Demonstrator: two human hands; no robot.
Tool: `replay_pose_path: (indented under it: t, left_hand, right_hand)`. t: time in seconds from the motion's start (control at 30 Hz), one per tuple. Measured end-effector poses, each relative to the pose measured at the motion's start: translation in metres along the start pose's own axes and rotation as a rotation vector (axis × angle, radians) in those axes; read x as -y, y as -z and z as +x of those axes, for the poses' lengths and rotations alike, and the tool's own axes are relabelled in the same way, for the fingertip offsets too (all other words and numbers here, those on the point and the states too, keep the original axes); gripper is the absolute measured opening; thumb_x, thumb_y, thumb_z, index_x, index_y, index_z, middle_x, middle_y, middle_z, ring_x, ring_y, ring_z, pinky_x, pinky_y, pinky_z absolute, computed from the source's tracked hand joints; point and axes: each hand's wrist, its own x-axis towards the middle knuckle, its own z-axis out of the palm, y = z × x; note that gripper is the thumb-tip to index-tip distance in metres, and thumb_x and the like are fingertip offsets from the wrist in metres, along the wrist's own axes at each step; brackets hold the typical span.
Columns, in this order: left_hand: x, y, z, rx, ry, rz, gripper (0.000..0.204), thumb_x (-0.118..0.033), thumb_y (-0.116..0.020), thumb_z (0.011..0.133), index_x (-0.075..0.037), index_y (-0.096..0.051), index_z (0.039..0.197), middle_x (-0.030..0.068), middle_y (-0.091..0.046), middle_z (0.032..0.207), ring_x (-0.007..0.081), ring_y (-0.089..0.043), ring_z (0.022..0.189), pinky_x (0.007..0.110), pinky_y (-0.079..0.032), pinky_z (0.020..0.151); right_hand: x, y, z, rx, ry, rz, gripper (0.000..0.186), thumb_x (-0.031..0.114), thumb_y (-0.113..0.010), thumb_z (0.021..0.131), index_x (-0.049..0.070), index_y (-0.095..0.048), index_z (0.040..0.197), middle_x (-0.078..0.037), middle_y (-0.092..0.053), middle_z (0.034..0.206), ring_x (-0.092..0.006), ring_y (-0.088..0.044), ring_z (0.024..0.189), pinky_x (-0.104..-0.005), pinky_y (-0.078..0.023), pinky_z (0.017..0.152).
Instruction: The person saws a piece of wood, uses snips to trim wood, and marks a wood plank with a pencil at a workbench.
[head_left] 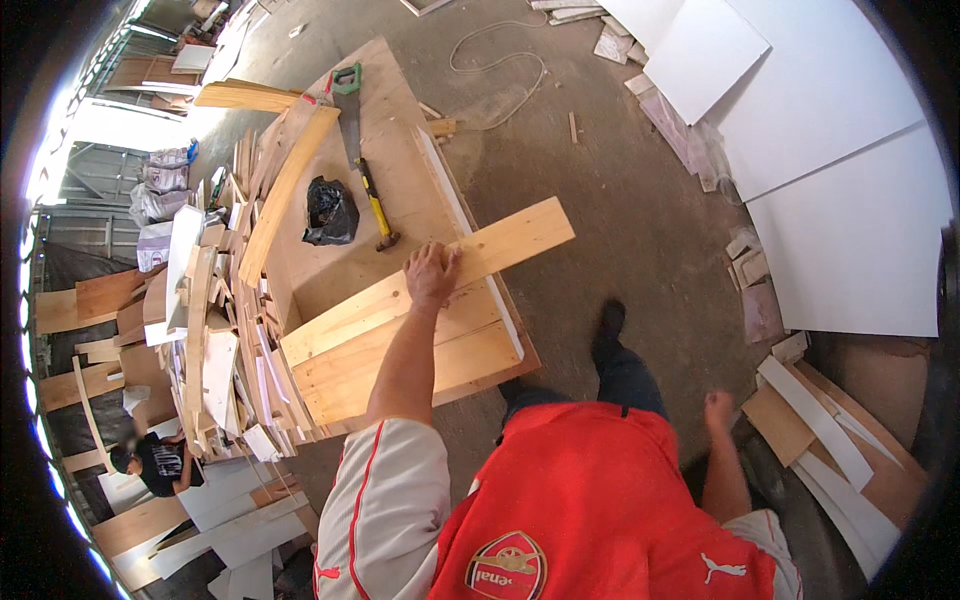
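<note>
My left hand (pixel 430 275) is closed over a long pale plank (pixel 515 238), its fingers curled at the far edge. This plank's right end juts past the workbench (pixel 400 90). Side by side with it, nearer to me, lie more wooden boards (pixel 420 365) on the bench. Beyond the hand rests a hammer (pixel 372 200) with a yellow and black handle. A green-handled handsaw (pixel 348 110) is at the bench's far end. Left of the hammer sits a black plastic bag (pixel 330 212). My right hand (pixel 718 410) hangs at my right side, fingers curled, with nothing seen in it.
A heap of wood offcuts (pixel 215 330) crowds the bench's left side, with a long curved-looking plank (pixel 285 195) on it. Large white panels (pixel 850 230) are on the right, above scrap strips (pixel 830 430). A cable (pixel 500 70) lies on the floor. Another person (pixel 160 460) is at lower left.
</note>
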Motion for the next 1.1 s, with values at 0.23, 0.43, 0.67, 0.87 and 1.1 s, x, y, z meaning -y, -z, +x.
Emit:
replay_pose_path:
  t: [0.23,0.43,0.67,0.87,1.1]
  left_hand:
    - [-0.007,0.000,0.012,0.170,0.181,0.024,0.057,-0.064,-0.051,0.100,-0.011,-0.068,0.093,0.0117,-0.070,0.102,0.0348,-0.062,0.109,0.049,-0.043,0.095]
    - [-0.018,-0.002,0.028,0.192,0.269,0.135,0.062,-0.065,-0.047,0.102,-0.010,-0.073,0.088,0.0159,-0.074,0.090,0.0362,-0.069,0.099,0.050,-0.047,0.090]
    - [0.001,0.018,0.083,0.352,0.318,0.068,0.063,-0.061,-0.044,0.104,-0.009,-0.078,0.096,0.0189,-0.075,0.101,0.0399,-0.070,0.104,0.054,-0.048,0.098]
    - [0.052,0.021,0.150,0.804,0.469,-0.263,0.063,-0.065,-0.051,0.102,-0.006,-0.075,0.104,0.0064,-0.073,0.091,0.0257,-0.072,0.083,0.043,-0.054,0.070]
    - [0.021,0.054,0.245,1.554,0.507,-0.893,0.028,-0.036,-0.063,0.101,-0.011,-0.060,0.090,0.0030,-0.053,0.069,0.0169,-0.051,0.054,0.037,-0.044,0.055]
  right_hand:
    - [0.169,0.198,0.161,-0.193,0.265,0.217,0.021,0.014,-0.067,0.098,-0.004,-0.068,0.107,-0.024,-0.070,0.103,-0.0380,-0.068,0.096,-0.0449,-0.051,0.084]
    - [0.283,0.217,0.212,-0.046,0.539,0.296,0.017,0.011,-0.068,0.097,0.000,-0.070,0.110,-0.018,-0.073,0.103,-0.0346,-0.070,0.096,-0.0433,-0.054,0.087]
    - [0.461,0.232,0.202,0.233,0.934,0.476,0.013,0.005,-0.065,0.095,0.001,-0.065,0.107,-0.015,-0.071,0.110,-0.0287,-0.071,0.101,-0.0399,-0.054,0.086]
    - [0.643,0.249,0.163,0.221,1.476,0.866,0.009,0.004,-0.054,0.104,0.004,-0.054,0.114,-0.014,-0.071,0.117,-0.0280,-0.070,0.110,-0.0398,-0.054,0.094]
    - [0.754,0.226,0.180,0.275,1.411,1.166,0.006,0.007,-0.048,0.109,0.004,-0.052,0.112,-0.013,-0.066,0.100,-0.0269,-0.066,0.089,-0.0397,-0.054,0.085]
